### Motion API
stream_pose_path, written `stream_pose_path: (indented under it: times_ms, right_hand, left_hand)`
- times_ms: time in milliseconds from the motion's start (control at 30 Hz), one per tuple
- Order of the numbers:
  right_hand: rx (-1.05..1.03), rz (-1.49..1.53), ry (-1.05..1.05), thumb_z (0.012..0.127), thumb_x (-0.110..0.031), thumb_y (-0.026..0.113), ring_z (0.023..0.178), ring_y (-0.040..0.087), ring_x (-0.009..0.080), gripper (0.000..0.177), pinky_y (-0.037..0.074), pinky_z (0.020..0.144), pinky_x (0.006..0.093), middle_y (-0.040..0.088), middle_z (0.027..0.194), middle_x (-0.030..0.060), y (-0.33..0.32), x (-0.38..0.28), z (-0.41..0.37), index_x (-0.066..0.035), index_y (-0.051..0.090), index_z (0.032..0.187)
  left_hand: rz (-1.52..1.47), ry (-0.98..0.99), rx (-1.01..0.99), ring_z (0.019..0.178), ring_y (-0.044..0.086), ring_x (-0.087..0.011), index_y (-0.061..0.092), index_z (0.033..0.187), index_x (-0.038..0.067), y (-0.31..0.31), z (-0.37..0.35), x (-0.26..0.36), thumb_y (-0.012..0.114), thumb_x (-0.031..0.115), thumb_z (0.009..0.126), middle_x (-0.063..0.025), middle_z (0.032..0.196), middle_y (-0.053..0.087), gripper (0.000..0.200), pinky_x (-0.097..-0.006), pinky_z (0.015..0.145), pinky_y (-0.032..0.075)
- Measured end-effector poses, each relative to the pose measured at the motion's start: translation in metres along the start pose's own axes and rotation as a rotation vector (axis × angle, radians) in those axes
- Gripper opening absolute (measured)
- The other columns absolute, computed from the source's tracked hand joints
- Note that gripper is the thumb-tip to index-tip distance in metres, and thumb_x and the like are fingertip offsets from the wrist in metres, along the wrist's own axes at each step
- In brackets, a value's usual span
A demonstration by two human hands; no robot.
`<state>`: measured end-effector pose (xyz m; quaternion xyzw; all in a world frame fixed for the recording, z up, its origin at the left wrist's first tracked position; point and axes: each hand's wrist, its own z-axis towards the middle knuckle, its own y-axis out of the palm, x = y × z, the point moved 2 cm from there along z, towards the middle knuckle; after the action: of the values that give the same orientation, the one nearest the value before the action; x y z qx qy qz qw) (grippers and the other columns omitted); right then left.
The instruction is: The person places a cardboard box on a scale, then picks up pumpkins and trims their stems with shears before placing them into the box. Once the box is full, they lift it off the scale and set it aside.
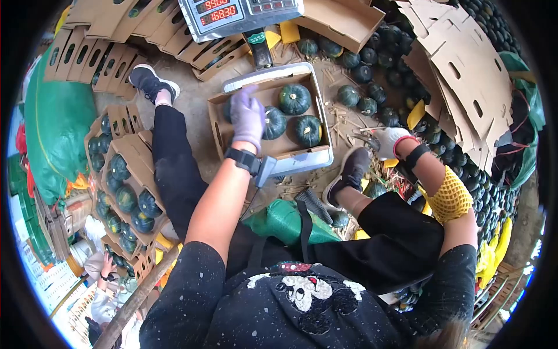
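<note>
My left hand, in a purple glove, is over the left part of an open cardboard box. Its fingers are blurred, and part of a pumpkin shows beside them. Three dark green pumpkins lie in plain view in the box, which rests on the platform of a scale. To the right of the box, my right hand, in a white glove with a red cuff, has its fingers closed round metal clippers. The clippers are near loose stems on the floor.
A pile of pumpkins spreads along the right, below stacked flat cardboard. Filled boxes stand at left beside a green sack. The scale's display is at the top. Another person is at lower left.
</note>
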<state>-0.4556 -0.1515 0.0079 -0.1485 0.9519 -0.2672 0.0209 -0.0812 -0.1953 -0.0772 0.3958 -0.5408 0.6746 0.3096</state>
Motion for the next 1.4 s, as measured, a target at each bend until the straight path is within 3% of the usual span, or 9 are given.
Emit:
stream_pose_path:
  times_ms: [67, 200, 333, 567, 800, 933, 1067, 1133, 1400]
  right_hand:
    - [0.066, 0.04, 0.0, 0.082, -0.034, 0.068, 0.105, 0.071, 0.038, 0.046, 0.057, 0.087, 0.0449, 0.073, 0.115, 0.0191, 0.034, 0.01, 0.033, -0.013, 0.069, 0.123]
    - [0.377, -0.01, -0.118, 0.083, -0.036, 0.071, 0.106, 0.073, 0.0357, 0.045, 0.058, 0.083, 0.0464, 0.075, 0.117, 0.0131, 0.094, 0.005, 0.09, -0.019, 0.071, 0.125]
    - [0.013, 0.033, -0.227, 0.086, -0.031, 0.069, 0.103, 0.074, 0.0318, 0.033, 0.059, 0.081, 0.046, 0.076, 0.114, 0.0113, 0.064, -0.01, 0.097, -0.018, 0.079, 0.115]
    - [0.419, 1.193, -0.587, 0.076, -0.058, 0.083, 0.141, 0.049, 0.0361, 0.11, 0.04, 0.115, 0.0425, 0.048, 0.155, 0.0245, -0.029, 0.031, -0.028, -0.012, 0.031, 0.162]
    - [0.961, 2.148, -0.717, 0.085, -0.025, 0.08, 0.118, 0.063, 0.0228, 0.074, 0.052, 0.101, 0.0377, 0.065, 0.128, 0.0129, 0.097, 0.005, -0.07, -0.002, 0.045, 0.146]
    - [1.137, 2.304, -0.265, 0.086, -0.018, 0.077, 0.116, 0.062, 0.0263, 0.05, 0.053, 0.098, 0.0388, 0.064, 0.125, 0.0109, 0.251, 0.011, -0.114, -0.005, 0.058, 0.13]
    - [1.4, 1.151, 0.753, 0.09, -0.021, 0.074, 0.112, 0.063, 0.036, 0.031, 0.051, 0.098, 0.0434, 0.067, 0.12, 0.0124, 0.378, 0.043, -0.203, -0.01, 0.067, 0.119]
    - [2.12, 3.092, 0.074, 0.096, -0.034, 0.07, 0.119, 0.062, 0.0347, 0.049, 0.049, 0.103, 0.0455, 0.066, 0.124, 0.0118, 0.443, 0.068, -0.194, -0.01, 0.057, 0.137]
    - [0.988, 1.529, 1.33, 0.082, -0.034, 0.074, 0.13, 0.058, 0.0377, 0.078, 0.047, 0.109, 0.0427, 0.059, 0.141, 0.0262, 0.466, 0.198, -0.128, -0.008, 0.047, 0.15]
  left_hand:
    - [-0.24, -0.27, 0.04, 0.109, 0.062, -0.0375, 0.07, 0.113, 0.012, 0.003, 0.018, -0.003, 0.067, 0.016, 0.093, -0.0164, 0.118, 0.065, 0.021, -0.0445, 0.099, 0.049]
    - [0.679, 0.085, -0.512, 0.128, 0.056, -0.036, 0.055, 0.14, 0.017, 0.046, 0.013, 0.071, 0.075, 0.057, 0.084, -0.0187, 0.131, 0.061, 0.072, -0.0505, 0.107, 0.046]
    - [0.656, 0.11, -0.475, 0.137, 0.044, -0.0423, 0.049, 0.144, 0.018, 0.08, 0.007, 0.069, 0.086, 0.041, 0.076, -0.0223, 0.144, 0.05, 0.081, -0.049, 0.113, 0.041]
    - [-0.113, 0.023, -0.576, 0.139, 0.044, -0.0276, 0.033, 0.158, 0.005, 0.072, -0.015, 0.141, 0.058, 0.028, 0.103, -0.0148, 0.156, 0.039, 0.065, -0.0402, 0.115, 0.039]
    - [-0.667, -0.013, -1.199, 0.154, 0.026, -0.033, 0.014, 0.165, 0.004, 0.073, -0.081, 0.219, 0.039, 0.043, 0.109, -0.0196, 0.169, 0.018, 0.073, -0.0444, 0.125, 0.023]
    - [-0.157, -0.028, -1.179, 0.151, 0.033, -0.0348, 0.032, 0.159, 0.004, 0.021, -0.082, 0.196, 0.038, 0.037, 0.11, -0.0206, 0.16, 0.037, 0.06, -0.0455, 0.124, 0.027]
    - [-0.201, -0.338, -0.958, 0.146, 0.041, -0.0337, 0.035, 0.157, 0.004, -0.027, -0.079, 0.154, 0.045, 0.041, 0.109, -0.0223, 0.157, 0.042, 0.061, -0.0442, 0.121, 0.032]
    - [-0.253, -0.472, -0.877, 0.144, 0.043, -0.0331, 0.036, 0.157, 0.005, -0.037, -0.076, 0.13, 0.046, 0.042, 0.108, -0.0214, 0.156, 0.043, 0.062, -0.0438, 0.12, 0.033]
    - [-0.146, -0.561, -0.835, 0.135, 0.053, -0.0271, 0.044, 0.152, 0.002, -0.002, -0.106, 0.149, 0.047, 0.043, 0.108, -0.0157, 0.147, 0.052, 0.059, -0.0386, 0.113, 0.042]
